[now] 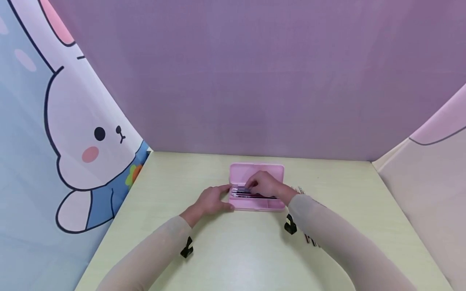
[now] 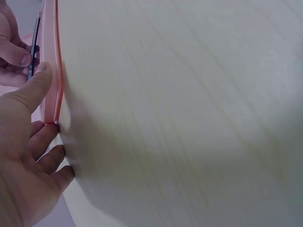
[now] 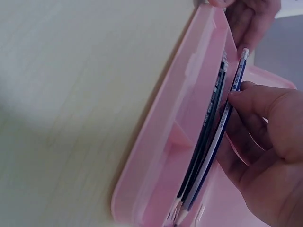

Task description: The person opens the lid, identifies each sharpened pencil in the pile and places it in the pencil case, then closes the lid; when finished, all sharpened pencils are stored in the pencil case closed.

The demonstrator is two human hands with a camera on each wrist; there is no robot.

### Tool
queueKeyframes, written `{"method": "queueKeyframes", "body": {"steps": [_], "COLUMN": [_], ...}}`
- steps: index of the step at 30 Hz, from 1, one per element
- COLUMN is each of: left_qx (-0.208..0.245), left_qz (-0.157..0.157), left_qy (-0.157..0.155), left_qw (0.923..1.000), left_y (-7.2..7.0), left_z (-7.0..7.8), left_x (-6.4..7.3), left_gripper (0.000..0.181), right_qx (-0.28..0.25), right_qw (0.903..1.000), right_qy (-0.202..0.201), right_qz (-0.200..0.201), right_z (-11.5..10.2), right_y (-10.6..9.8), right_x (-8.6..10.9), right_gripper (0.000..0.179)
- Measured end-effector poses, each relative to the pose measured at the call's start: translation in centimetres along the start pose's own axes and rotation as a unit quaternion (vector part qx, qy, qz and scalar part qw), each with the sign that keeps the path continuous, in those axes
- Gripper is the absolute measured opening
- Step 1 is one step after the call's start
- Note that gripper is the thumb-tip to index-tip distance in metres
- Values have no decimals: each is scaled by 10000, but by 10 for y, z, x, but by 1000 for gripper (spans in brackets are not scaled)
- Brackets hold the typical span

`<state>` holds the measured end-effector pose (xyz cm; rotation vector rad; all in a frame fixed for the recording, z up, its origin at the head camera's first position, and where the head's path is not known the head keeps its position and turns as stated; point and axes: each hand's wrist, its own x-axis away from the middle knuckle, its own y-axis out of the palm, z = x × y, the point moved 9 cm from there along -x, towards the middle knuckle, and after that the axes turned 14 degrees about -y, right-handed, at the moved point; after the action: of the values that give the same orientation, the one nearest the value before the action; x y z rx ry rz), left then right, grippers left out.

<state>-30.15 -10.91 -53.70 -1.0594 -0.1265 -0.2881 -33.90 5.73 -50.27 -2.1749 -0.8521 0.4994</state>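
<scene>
A pink pencil case (image 1: 251,205) lies open on the table, its lid tipped back. My left hand (image 1: 211,200) holds the case's left end, thumb at the front corner and fingers along the end. Over the case, my right hand (image 1: 265,184) pinches a dark blue pencil (image 3: 220,130) between thumb and fingers, near its white eraser end in the right wrist view. Several dark pencils (image 3: 204,131) lie side by side in the long compartment, just beside the held one. A small divider (image 3: 179,135) stands in the front part of the case.
More pencils (image 1: 311,241) lie on the table to the right of the case, partly hidden under my right forearm. The pale wooden table (image 1: 233,254) ends at a purple cloth wall (image 1: 255,81) behind. A rabbit-print cloth (image 1: 91,121) hangs on the left.
</scene>
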Motion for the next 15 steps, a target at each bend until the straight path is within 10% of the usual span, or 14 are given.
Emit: {"method": "queueKeyframes", "body": {"steps": [15], "left_qx": [70], "left_qz": [-1], "left_qy": [-119], "left_qw": [9999], "left_y": [0], "left_z": [2], "left_x": [-3], "left_gripper": [88], "right_qx": [492], "right_qw": [9981], "right_qy": [376], "right_qz": [-58], "right_z": [4], "right_y": [7], "right_x": [-6], "right_gripper": [26]}}
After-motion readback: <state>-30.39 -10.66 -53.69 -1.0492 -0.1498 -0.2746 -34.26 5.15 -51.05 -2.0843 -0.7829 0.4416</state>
